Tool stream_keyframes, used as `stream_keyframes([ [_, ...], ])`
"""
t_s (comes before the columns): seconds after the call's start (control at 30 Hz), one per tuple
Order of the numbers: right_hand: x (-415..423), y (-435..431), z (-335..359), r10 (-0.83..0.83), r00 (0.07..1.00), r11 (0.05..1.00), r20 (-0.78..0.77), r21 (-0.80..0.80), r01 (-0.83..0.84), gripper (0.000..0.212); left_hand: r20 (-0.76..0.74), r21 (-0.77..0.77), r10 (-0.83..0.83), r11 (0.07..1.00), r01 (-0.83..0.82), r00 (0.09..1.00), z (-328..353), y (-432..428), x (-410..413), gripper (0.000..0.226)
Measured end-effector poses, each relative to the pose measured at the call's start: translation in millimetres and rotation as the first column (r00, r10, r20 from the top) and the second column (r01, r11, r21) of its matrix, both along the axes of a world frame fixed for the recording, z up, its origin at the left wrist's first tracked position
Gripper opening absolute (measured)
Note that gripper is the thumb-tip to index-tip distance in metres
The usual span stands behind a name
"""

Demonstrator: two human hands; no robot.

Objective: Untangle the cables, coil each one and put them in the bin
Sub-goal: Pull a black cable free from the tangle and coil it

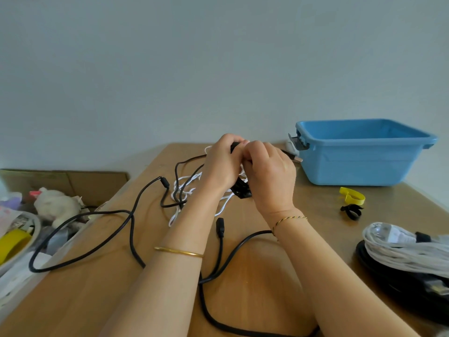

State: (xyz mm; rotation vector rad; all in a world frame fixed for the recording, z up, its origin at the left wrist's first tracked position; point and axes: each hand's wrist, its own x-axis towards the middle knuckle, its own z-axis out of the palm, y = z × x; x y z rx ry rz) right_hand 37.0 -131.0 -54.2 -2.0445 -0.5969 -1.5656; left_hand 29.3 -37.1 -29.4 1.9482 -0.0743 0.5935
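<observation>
L hand (222, 164) & R hand (269, 176) meet mid-frame, both curled tight round the black cable (239, 189), white cable (176, 192) tangled under them on tabletop (267, 263), bin (359, 164) at right; cables prob. light, floppy, snaggy, so grip near plugs.

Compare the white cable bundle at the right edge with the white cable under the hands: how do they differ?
The bundled white cable is wound in a neat coil with a black tie round it; the loose white cable sprawls in loops crossed by black cable. The bundle lies untouched; the loose one runs up between the left hand and right hand. Both are white, and neither is in the blue bin.
</observation>
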Motion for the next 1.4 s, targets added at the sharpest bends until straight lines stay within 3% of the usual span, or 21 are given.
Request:
stream_keyframes([
  [0.17, -8, 1, 13, 0.231, 0.941, 0.97, -0.249, -0.02, -0.243, 0.023, 0.059, -0.025, 0.033, 0.999, -0.032, 0.998, 5, 10, -3, 0.013],
  [0.23, -12, -2, 26, 0.166, 0.912, 0.978, -0.375, -0.054, -0.201, 0.02, 0.094, 0.018, 0.035, 0.999, -0.037, 0.995, 8, 10, -5, 0.022],
  [0.33, -15, -10, 44, 0.027, 0.843, 0.988, -0.537, -0.115, -0.105, 0.021, 0.107, 0.008, 0.039, 0.999, -0.04, 0.994, 8, 8, -5, 0.012],
  [0.47, -13, -23, 52, -0.029, 0.783, 0.984, -0.621, -0.155, -0.087, 0.014, 0.118, 0.011, 0.011, 1.0, -0.013, 0.993, 6, 7, -6, 0.009],
  [0.67, -5, -31, 48, 0.116, 0.863, 0.973, -0.492, -0.117, -0.197, 0.011, 0.103, -0.026, -0.037, 0.999, 0.04, 0.994, 7, 5, -7, 0.014],
  [0.93, -4, -26, 36, 0.277, 0.874, 0.956, -0.4, 0.023, -0.293, 0.008, 0.079, -0.167, -0.039, 0.985, 0.052, 0.996, 8, 3, -10, 0.025],
  [1.17, 0, -28, 27, 0.436, 0.775, 0.896, -0.457, 0.298, -0.328, 0.008, 0.052, -0.208, -0.087, 0.973, 0.096, 0.995, 11, -3, -15, 0.015],
  [1.27, -1, -29, 29, 0.404, 0.8, 0.913, -0.443, 0.244, -0.326, 0.009, 0.056, -0.2, -0.101, 0.973, 0.11, 0.993, 12, -2, -14, 0.017],
  [1.4, 0, -27, 27, 0.263, 0.906, 0.965, -0.332, 0.094, -0.245, 0.012, 0.039, -0.248, -0.133, 0.959, 0.139, 0.99, 13, 0, -14, 0.019],
])
